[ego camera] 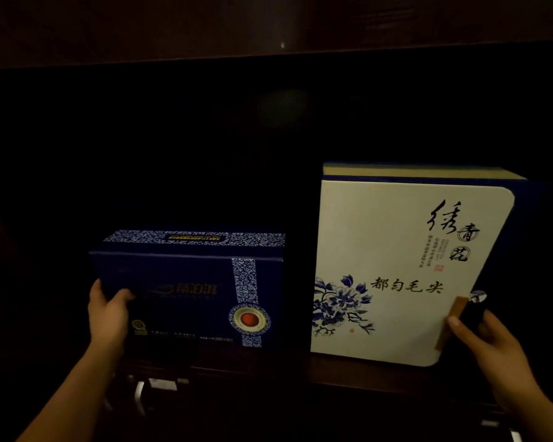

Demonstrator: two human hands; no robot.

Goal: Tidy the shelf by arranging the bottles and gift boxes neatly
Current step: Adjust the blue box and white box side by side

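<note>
dark shelf (348, 374), 2 boxes apart. left hand (107, 317) clamps blue box (186, 295) at its left end, long axis running right from fingers. right hand (489, 342) pinches white box (396, 269) edge.

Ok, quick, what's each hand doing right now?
Left hand: closed on the blue box, at its left edge.
Right hand: gripping the white box, at its right edge.

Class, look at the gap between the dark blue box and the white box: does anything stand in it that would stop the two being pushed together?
Nothing visible. The strip between the dark blue box and the white box shows only dark shelf, though dim light could hide something.
</note>
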